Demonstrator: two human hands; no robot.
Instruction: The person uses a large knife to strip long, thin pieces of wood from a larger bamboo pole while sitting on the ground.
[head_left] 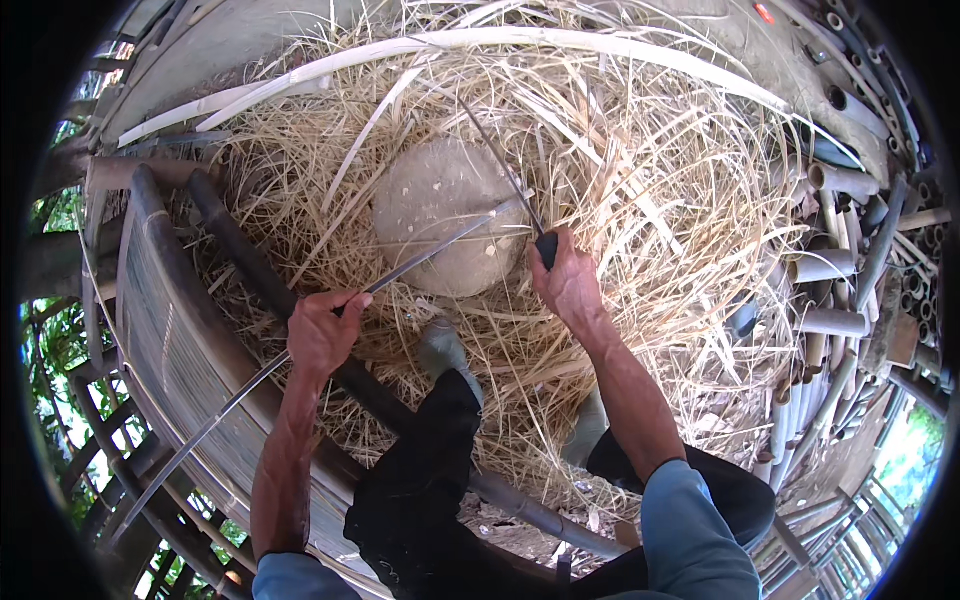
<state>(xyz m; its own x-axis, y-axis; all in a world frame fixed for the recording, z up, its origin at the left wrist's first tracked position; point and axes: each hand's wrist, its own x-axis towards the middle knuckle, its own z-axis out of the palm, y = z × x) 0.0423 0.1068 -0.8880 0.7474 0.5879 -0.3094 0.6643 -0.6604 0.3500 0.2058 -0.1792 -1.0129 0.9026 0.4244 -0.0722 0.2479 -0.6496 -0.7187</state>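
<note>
My left hand (323,330) is closed round a long, narrow bamboo strip (440,246). One end of the strip reaches over a round, flat-topped block (445,170), and its other end runs down past my left forearm. My right hand (566,280) grips the dark handle of a long, thin-bladed knife (497,155). The blade points up and to the left above the block. Near the block's right edge, the strip's far end meets or crosses the blade close to the handle; whether they touch, I cannot tell.
Pale shavings (660,200) are heaped all round the block. A long split bamboo length (540,38) curves across the far side. Dark poles (240,245) and a slatted bamboo panel (190,320) stand at left. Cut bamboo tubes (835,268) are stacked at right. My feet rest among the shavings.
</note>
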